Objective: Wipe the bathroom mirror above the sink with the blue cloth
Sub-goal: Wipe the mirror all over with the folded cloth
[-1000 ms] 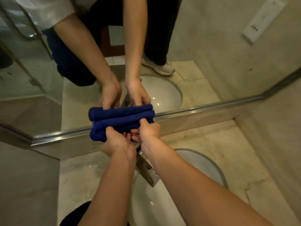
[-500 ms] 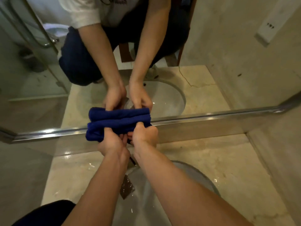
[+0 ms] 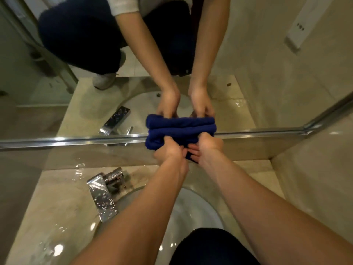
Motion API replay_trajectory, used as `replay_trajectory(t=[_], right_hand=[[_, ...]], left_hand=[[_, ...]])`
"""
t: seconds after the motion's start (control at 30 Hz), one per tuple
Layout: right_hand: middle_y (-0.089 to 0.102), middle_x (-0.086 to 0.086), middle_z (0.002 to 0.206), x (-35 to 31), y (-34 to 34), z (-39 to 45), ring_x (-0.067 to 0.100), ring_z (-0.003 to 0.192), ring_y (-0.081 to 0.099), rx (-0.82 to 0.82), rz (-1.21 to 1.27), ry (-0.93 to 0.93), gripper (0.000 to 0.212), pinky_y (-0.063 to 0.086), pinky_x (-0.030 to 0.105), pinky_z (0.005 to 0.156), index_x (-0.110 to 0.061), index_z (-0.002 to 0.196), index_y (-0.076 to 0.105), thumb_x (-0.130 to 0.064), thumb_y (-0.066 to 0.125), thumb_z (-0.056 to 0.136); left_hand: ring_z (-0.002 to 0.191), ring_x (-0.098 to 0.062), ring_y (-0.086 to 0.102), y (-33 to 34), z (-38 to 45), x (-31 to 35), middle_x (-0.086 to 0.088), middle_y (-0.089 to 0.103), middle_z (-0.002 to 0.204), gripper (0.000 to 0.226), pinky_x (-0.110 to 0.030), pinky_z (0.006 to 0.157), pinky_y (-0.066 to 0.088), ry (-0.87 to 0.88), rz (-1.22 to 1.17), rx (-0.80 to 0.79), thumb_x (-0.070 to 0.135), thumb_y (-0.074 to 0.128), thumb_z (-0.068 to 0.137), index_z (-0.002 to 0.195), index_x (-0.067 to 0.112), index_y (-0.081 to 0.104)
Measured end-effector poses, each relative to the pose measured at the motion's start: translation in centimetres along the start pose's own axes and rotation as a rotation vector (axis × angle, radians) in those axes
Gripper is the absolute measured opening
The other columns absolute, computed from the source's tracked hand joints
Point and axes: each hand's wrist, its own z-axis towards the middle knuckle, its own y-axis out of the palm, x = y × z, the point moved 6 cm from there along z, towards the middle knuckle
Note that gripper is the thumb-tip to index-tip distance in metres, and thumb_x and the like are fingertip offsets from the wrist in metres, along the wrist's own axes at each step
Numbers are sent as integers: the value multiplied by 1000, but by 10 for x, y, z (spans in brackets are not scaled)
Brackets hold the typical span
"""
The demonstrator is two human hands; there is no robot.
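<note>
The folded blue cloth (image 3: 172,139) is pressed against the bottom edge of the mirror (image 3: 257,73), right over its chrome frame strip (image 3: 66,141). My left hand (image 3: 169,151) grips the cloth's lower left part. My right hand (image 3: 207,146) grips it beside the left, thumb on top and fingers underneath. The cloth's upper half is its reflection in the glass, where both reflected hands also appear. The white sink (image 3: 193,213) lies below my forearms.
A chrome faucet (image 3: 104,196) stands on the wet marble counter (image 3: 57,207), left of my arms. A side wall (image 3: 315,178) meets the mirror at the right corner. The mirror reflects a wall socket plate, a glass shower door and my legs.
Both hands and the cloth have slid to the right along the mirror's bottom edge. The view has shifted, so the faucet now shows left of my arms instead of under them.
</note>
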Motion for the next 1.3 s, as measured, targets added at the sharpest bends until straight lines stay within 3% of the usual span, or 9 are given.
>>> replay_trajectory(t=[0.07,0.17,0.37,0.57,0.8,0.97,1.07,1.2,1.3], right_hand=[[70,14,86,-4,-12,9,27,69,68,27,-29,-28,21,56,36,55,-5,103,60,-17,49,89],[71,12,98,-3,-19,20,32,81,69,95,-129,-122,33,59,49,75,-11,102,62,-28,54,75],[67,6,82,0,-11,14,21,63,67,124,-21,-164,13,51,32,54,-14,102,55,-21,46,95],[64,6,75,10,23,-10,22,65,68,156,42,-187,21,53,33,56,-21,77,47,-17,43,97],[64,11,79,33,87,-37,23,65,68,65,68,-130,8,54,34,56,-11,103,48,-15,42,100],[64,11,80,51,142,-60,25,67,69,-14,36,-82,6,56,36,59,-14,105,46,-16,41,102],[64,15,84,67,183,-81,30,68,69,-49,42,-62,8,57,39,63,-12,94,46,-15,41,101],[62,8,67,81,224,-104,31,68,71,-138,19,-67,28,60,47,72,-21,70,38,-20,47,96],[70,12,86,90,228,-91,33,80,72,-127,-54,-164,22,59,49,77,-22,77,43,-43,49,75]], left_hand=[[67,-20,65,6,-3,-8,-6,63,74,25,-34,68,58,8,127,-15,36,51,98,82,17,54],[71,-24,65,6,-2,-10,-8,66,80,28,-36,71,59,-14,222,-64,38,45,100,81,18,53],[65,-21,65,-3,-3,-1,-12,70,82,21,-30,61,58,3,143,-99,25,51,95,99,9,63],[61,-22,69,-29,19,23,-11,72,82,19,-38,64,62,73,136,-74,24,54,88,97,13,66],[60,-20,71,-81,49,70,-11,73,79,35,-38,60,62,114,111,-18,32,56,73,101,14,66],[68,-21,69,-122,67,112,-12,70,84,9,-35,62,61,177,42,11,20,59,89,92,14,64],[66,-22,68,-155,82,144,-12,68,81,6,-33,59,58,230,35,75,18,60,88,85,13,60],[75,-26,69,-190,96,176,-12,67,84,13,-34,60,59,246,43,142,26,59,89,91,13,58],[82,-24,67,-211,87,185,-9,69,93,34,-36,67,57,272,206,170,37,62,82,107,14,62]])
